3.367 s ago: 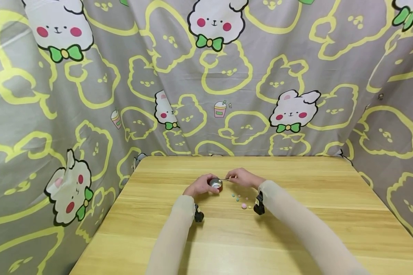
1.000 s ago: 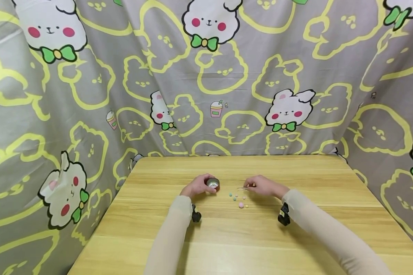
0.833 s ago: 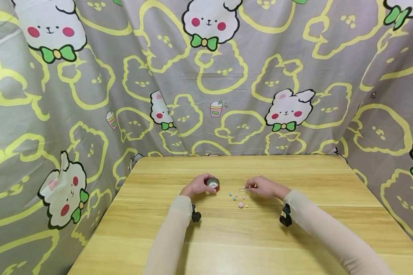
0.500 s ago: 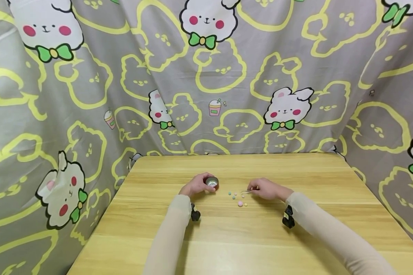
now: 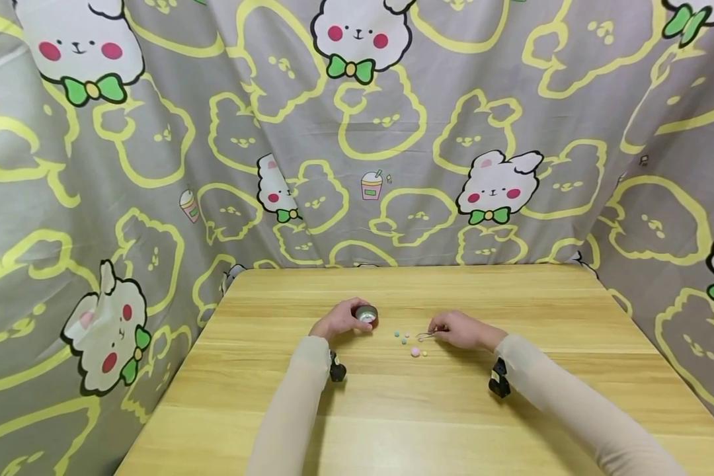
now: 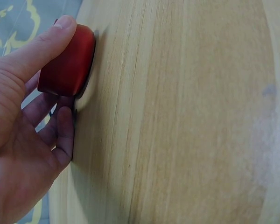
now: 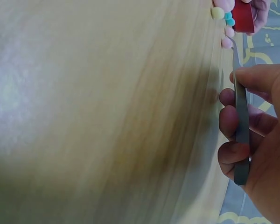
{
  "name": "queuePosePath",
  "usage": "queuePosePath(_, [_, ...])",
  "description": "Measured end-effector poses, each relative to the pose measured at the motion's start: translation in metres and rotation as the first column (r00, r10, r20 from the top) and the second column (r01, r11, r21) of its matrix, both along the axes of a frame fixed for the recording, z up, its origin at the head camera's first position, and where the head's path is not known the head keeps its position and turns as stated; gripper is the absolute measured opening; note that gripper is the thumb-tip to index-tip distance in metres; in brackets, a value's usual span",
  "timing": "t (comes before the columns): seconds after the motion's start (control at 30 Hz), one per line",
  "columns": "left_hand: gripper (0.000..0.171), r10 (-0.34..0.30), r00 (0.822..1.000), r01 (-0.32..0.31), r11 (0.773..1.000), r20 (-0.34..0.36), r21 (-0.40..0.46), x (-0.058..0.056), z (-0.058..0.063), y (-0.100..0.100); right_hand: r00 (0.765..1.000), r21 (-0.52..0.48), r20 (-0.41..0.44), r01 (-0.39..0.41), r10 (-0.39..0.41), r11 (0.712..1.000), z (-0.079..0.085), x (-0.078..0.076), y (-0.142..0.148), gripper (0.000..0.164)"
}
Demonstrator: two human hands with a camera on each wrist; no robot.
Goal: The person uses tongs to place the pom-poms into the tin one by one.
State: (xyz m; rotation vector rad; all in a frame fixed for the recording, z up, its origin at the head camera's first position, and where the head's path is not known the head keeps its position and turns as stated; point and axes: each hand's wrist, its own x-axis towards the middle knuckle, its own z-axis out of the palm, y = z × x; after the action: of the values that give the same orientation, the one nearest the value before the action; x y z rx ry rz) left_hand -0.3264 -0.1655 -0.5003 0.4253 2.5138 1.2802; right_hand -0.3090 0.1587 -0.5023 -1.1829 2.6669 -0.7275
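Observation:
On the table, my left hand (image 5: 340, 318) grips a small round tin (image 5: 366, 313), red outside and silvery inside, its thumb across the red wall (image 6: 69, 63) in the left wrist view. Something small and pale lies in the tin, too small to make out. My right hand (image 5: 463, 329) pinches a pair of metal tweezers (image 7: 241, 121) between thumb and fingers. Their tips are at a small pink ball (image 7: 227, 43); whether they grip it I cannot tell. Close by lie two teal balls (image 5: 404, 342), another small pink ball (image 5: 407, 335), a larger pink ball (image 5: 415, 352) and a yellow ball (image 5: 425, 354).
The wooden table (image 5: 357, 416) spreads out around both hands. A grey curtain (image 5: 416, 145) with bunny prints hangs behind it and at both sides. Each wrist wears a small black camera (image 5: 499, 379).
Over three seconds ago the tweezers were at the tin's rim with a small pale thing at their tips. They have since moved right and toward me, down to the balls. My left hand keeps its grip.

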Motion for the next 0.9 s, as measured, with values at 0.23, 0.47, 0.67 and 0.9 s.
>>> queuePosePath(0.23, [0.052,-0.003,1.0,0.003,1.0,0.019,0.011,0.002,0.002,0.002,1.0,0.017,-0.018,-0.002,0.003,1.0,-0.001,0.001,0.002,0.009])
queuePosePath(0.47, [0.053,-0.008,1.0,0.008,1.0,-0.001,0.027,0.002,0.002,0.001,1.0,0.001,-0.026,-0.017,0.017,1.0,-0.002,0.001,0.004,0.009])
queuePosePath(0.67, [0.052,-0.016,1.0,0.016,0.999,-0.005,0.035,0.002,0.002,0.0,0.998,-0.008,-0.055,-0.028,0.028,1.0,-0.004,0.0,0.009,0.009])
queuePosePath(0.9, [0.052,-0.013,1.0,0.013,1.0,0.009,0.021,0.002,0.002,0.0,0.996,-0.013,-0.077,-0.043,0.042,0.999,-0.007,0.0,0.011,0.008])
